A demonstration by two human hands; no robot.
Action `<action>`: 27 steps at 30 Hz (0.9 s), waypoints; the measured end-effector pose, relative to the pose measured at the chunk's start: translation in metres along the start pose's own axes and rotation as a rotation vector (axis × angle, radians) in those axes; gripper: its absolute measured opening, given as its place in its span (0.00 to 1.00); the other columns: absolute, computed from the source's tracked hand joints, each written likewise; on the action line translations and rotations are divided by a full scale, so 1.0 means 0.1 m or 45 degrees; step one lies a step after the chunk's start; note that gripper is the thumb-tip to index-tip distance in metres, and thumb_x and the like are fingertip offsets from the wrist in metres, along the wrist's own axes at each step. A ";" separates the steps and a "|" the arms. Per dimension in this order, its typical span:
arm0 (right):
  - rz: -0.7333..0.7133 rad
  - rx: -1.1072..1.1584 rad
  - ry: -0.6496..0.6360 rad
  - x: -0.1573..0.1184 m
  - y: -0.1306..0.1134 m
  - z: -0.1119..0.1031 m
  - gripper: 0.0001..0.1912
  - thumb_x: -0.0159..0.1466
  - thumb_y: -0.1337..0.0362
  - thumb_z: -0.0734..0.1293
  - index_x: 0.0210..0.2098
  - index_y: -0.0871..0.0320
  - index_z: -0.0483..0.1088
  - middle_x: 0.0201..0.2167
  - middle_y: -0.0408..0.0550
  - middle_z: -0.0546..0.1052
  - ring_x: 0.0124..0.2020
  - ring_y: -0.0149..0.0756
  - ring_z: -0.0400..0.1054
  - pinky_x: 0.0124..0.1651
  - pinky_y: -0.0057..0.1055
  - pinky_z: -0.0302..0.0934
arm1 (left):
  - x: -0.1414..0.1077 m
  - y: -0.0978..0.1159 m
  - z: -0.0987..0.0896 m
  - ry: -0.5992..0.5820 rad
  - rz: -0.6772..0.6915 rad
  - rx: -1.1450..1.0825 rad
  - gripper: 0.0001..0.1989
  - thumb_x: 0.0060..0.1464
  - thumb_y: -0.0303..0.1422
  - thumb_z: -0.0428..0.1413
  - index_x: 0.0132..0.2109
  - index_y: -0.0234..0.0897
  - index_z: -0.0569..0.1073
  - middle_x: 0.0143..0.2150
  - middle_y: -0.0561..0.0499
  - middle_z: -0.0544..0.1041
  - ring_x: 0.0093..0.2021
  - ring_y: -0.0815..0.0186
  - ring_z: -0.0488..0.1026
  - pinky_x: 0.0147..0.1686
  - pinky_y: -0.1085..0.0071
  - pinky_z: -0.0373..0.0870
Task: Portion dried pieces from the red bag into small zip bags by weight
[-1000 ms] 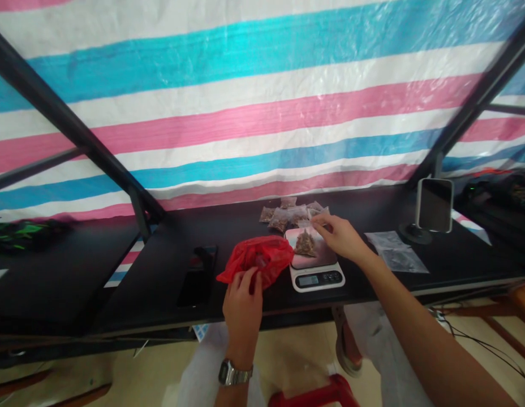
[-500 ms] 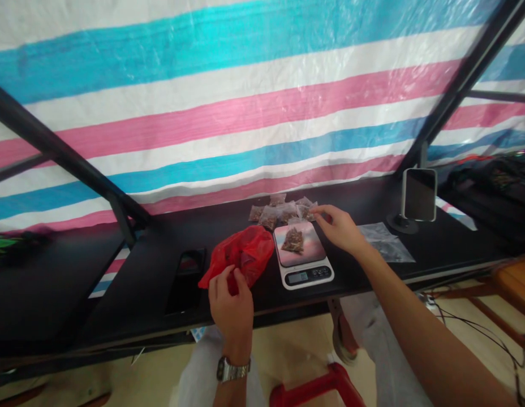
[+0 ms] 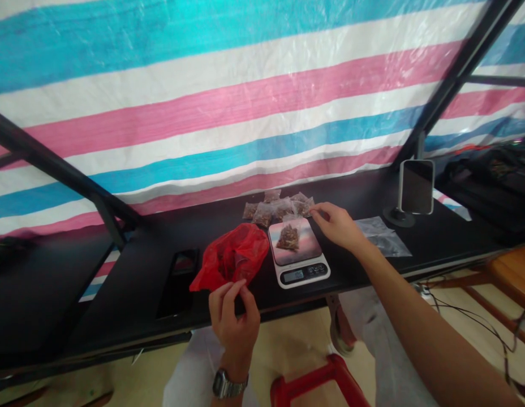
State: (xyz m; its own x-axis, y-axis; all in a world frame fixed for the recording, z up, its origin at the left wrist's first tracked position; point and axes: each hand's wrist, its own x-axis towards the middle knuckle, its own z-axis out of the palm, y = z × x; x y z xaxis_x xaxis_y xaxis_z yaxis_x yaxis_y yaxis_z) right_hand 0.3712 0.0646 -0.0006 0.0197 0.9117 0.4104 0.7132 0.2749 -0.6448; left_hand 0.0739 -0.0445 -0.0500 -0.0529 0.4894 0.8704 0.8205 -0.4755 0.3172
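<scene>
A white kitchen scale carries a small clear zip bag of brown dried pieces; its display seems to read 10.6. Just beyond it lie several similar filled bags. My right hand hovers at the scale's far right corner, thumb and forefinger pinched beside the nearest filled bag; whether they grip it is unclear. Left of the scale sits a crumpled red plastic bag, its contents mostly hidden. My left hand, wearing a watch, is at its front edge with fingers bent together, their hold unclear.
Flat clear plastic bags lie right of my right hand. A phone on a round stand stands farther right, and a dark phone lies at left. Black frame bars rise from the black table; a red stool is below.
My left hand has drawn back from the red bag's opening to its front edge. The scale's reading has risen from about zero. My right hand stays by the filled bags.
</scene>
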 end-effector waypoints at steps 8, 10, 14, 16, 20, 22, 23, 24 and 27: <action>-0.047 0.048 -0.126 0.01 -0.09 0.17 0.09 0.70 0.61 0.68 0.44 0.55 0.80 0.39 0.50 0.81 0.38 0.41 0.73 0.47 0.37 0.66 | -0.03 0.05 0.01 -0.075 -0.010 -0.102 0.10 0.63 0.17 0.58 0.46 0.36 0.76 0.40 0.48 0.77 0.39 0.65 0.76 0.40 0.68 0.75; -0.063 0.110 -0.147 0.03 -0.12 0.21 0.07 0.69 0.61 0.68 0.40 0.55 0.79 0.38 0.49 0.81 0.37 0.40 0.73 0.46 0.36 0.66 | -0.04 0.06 0.01 -0.082 -0.008 -0.128 0.11 0.63 0.18 0.58 0.47 0.36 0.76 0.40 0.48 0.77 0.39 0.65 0.76 0.40 0.69 0.75; -0.086 0.438 -0.210 0.06 -0.29 0.21 0.11 0.70 0.54 0.67 0.39 0.55 0.76 0.37 0.47 0.81 0.35 0.39 0.73 0.43 0.35 0.66 | -0.05 0.03 0.02 -0.079 -0.056 -0.198 0.10 0.65 0.19 0.57 0.47 0.38 0.77 0.41 0.49 0.77 0.41 0.66 0.77 0.43 0.69 0.76; -0.116 0.589 -0.262 0.08 -0.47 0.17 0.14 0.71 0.50 0.68 0.41 0.55 0.75 0.38 0.47 0.81 0.36 0.39 0.73 0.43 0.35 0.67 | -0.03 0.02 0.03 -0.070 -0.174 -0.271 0.08 0.67 0.23 0.56 0.49 0.39 0.77 0.43 0.48 0.78 0.45 0.64 0.78 0.46 0.66 0.77; -0.183 0.755 -0.357 0.08 -0.94 0.16 0.16 0.70 0.48 0.70 0.40 0.55 0.74 0.36 0.47 0.79 0.37 0.38 0.72 0.43 0.34 0.67 | 0.02 0.07 0.02 -0.161 -0.641 -0.648 0.15 0.72 0.37 0.53 0.61 0.39 0.73 0.42 0.48 0.79 0.39 0.64 0.78 0.44 0.65 0.77; -0.185 0.816 -0.444 0.06 -1.18 0.26 0.16 0.71 0.49 0.69 0.40 0.55 0.73 0.35 0.47 0.78 0.36 0.37 0.71 0.41 0.33 0.68 | 0.05 0.12 0.01 -0.168 -0.940 -0.885 0.18 0.73 0.43 0.52 0.61 0.39 0.73 0.41 0.48 0.80 0.34 0.66 0.76 0.37 0.68 0.75; -0.179 0.824 -0.490 0.05 -1.29 0.33 0.14 0.71 0.50 0.68 0.40 0.55 0.73 0.35 0.46 0.77 0.35 0.37 0.71 0.41 0.32 0.68 | 0.07 0.15 0.01 -0.116 -1.088 -0.979 0.19 0.72 0.46 0.53 0.60 0.39 0.73 0.40 0.48 0.80 0.32 0.67 0.75 0.34 0.69 0.74; -0.174 0.802 -0.542 0.04 -1.38 0.41 0.13 0.71 0.52 0.67 0.40 0.55 0.73 0.34 0.45 0.78 0.35 0.36 0.72 0.40 0.32 0.67 | 0.09 0.16 0.01 -0.105 -1.208 -1.085 0.21 0.70 0.49 0.55 0.59 0.39 0.73 0.36 0.50 0.79 0.30 0.66 0.74 0.31 0.70 0.72; -0.172 0.581 -0.656 0.02 -1.55 0.64 0.09 0.71 0.60 0.65 0.38 0.55 0.75 0.33 0.44 0.79 0.32 0.35 0.72 0.36 0.30 0.65 | 0.13 0.12 0.03 -0.091 -1.533 -1.405 0.25 0.66 0.53 0.58 0.57 0.38 0.74 0.30 0.51 0.78 0.25 0.65 0.73 0.25 0.71 0.67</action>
State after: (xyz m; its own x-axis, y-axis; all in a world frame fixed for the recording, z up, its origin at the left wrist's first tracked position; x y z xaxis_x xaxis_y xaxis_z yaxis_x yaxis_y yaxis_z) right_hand 0.2159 0.0433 0.0586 -0.4635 0.8582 0.2207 0.3183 0.3937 -0.8624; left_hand 0.0847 -0.0416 -0.0358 -0.2735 0.9591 -0.0727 -0.4554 -0.0625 0.8881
